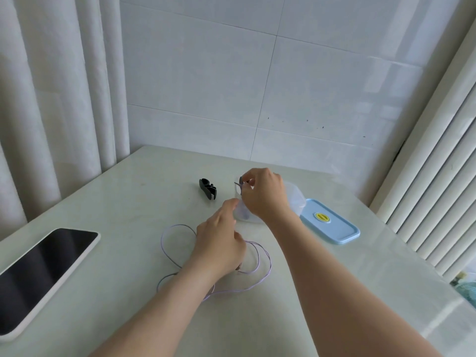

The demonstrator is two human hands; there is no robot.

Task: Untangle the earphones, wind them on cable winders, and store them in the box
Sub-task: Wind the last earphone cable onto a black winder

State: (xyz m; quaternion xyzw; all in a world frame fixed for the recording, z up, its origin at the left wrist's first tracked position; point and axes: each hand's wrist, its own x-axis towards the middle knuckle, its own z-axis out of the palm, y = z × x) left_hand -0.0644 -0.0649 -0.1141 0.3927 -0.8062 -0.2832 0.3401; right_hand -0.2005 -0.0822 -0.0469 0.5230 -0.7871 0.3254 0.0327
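Note:
A pale purple earphone cable point(257, 269) lies in loose loops on the table, partly under my left forearm. My left hand point(221, 243) rests over the loops with curled fingers on the cable. Above the translucent box point(296, 199), my right hand point(265, 194) pinches a dark cable winder point(241, 182) with a bit of purple cable at it. A second black cable winder point(208, 188) lies to the left of the box. Most of the box is hidden behind my right hand.
The box's blue lid point(331, 222) with a yellow valve lies to the right of the box. A phone point(41, 271) with a dark screen lies at the left. The pale table point(128, 215) ends at a tiled wall, with curtains left and a radiator right.

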